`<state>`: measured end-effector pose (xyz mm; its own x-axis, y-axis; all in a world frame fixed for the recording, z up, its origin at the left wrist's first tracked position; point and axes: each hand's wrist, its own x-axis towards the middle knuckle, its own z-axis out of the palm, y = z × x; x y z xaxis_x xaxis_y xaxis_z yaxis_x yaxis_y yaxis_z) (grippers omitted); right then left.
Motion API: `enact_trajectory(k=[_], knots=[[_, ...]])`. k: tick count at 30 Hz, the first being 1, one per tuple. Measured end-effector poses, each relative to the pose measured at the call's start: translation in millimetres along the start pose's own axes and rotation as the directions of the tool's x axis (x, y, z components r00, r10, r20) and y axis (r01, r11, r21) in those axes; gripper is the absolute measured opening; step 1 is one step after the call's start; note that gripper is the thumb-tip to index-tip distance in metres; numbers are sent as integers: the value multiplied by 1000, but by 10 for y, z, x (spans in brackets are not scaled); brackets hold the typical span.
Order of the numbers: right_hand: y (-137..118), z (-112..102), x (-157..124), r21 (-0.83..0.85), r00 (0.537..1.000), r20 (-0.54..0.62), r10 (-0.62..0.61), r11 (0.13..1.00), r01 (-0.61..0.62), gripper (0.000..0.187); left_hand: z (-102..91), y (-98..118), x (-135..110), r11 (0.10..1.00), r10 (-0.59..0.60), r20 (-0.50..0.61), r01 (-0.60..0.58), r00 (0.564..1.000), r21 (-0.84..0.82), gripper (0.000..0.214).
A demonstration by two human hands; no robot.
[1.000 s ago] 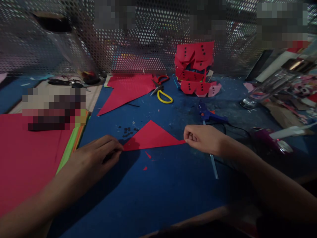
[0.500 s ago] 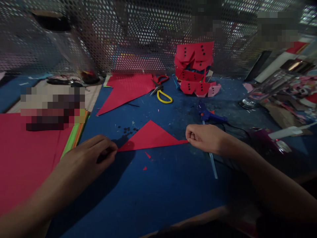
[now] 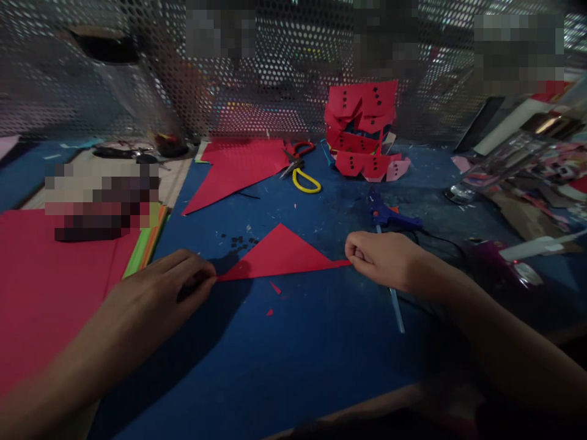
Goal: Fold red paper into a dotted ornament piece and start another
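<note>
While the left hand (image 3: 167, 284) has its thumb and fingertips pinched together on one skinny corner of a red paper triangle (image 3: 280, 256), the right hand (image 3: 378, 256) is curled closed around the thin tail at the other end. Can't see inside that right fist from where I'm standing, so no clue exactly how the fingers grip it.

So the triangle's basically strung between the two hands, long axis running side to side. Neither hand is really nearer, since each one has an end. Long edge faces the person, right end a touch farther away than the left, and the peak points off toward the perforated screen (image 3: 270, 73), roughly midway between the hands.

Just this side of the long edge are two red scraps (image 3: 275, 287) on the blue tabletop (image 3: 257, 379), and some little black squares (image 3: 238, 242) sit past the triangle's left slope. Just beyond the right hand there's a blue glue gun (image 3: 380, 212). Further back: scissors (image 3: 299, 164) touching a bigger red sheet (image 3: 243, 165), and a red paper piece with black dots (image 3: 339, 98) up by the screen.
</note>
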<state>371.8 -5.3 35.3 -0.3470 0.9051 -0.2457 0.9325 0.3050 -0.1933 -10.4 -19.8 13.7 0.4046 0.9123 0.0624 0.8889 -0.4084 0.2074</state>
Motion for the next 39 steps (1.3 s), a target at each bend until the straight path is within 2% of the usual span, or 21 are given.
enact_trajectory(k=[4,8,10,14,15,19,25,29,39], knots=[[-109,-18,-37,64,994,-106,-16,998,23,7,-28,63,-1,997,73,-118,-76,990,-14,23],[-239,46,0,185,979,-196,-60,978,97,6,-42,186,6,963,252,-157,-264,955,-61,15],[-318,79,36,229,971,-215,-107,961,157,6,-14,255,31,928,348,-148,-363,926,-83,15],[-489,119,131,254,950,-247,-193,933,256,7,113,387,144,825,540,-136,-555,830,-111,23],[-526,132,162,260,945,-249,-212,925,276,7,146,415,176,812,561,-129,-574,818,-104,24],[-624,235,299,263,933,-266,-242,913,312,5,230,489,250,811,571,-141,-582,809,-60,26],[-682,400,397,217,915,-322,-242,922,320,10,271,505,251,813,583,-68,-581,810,47,25],[-683,408,390,202,915,-316,-250,925,322,9,293,514,256,821,570,-40,-566,821,77,26],[-720,417,398,166,914,-314,-255,933,318,8,330,519,275,823,567,-71,-562,821,79,29]])
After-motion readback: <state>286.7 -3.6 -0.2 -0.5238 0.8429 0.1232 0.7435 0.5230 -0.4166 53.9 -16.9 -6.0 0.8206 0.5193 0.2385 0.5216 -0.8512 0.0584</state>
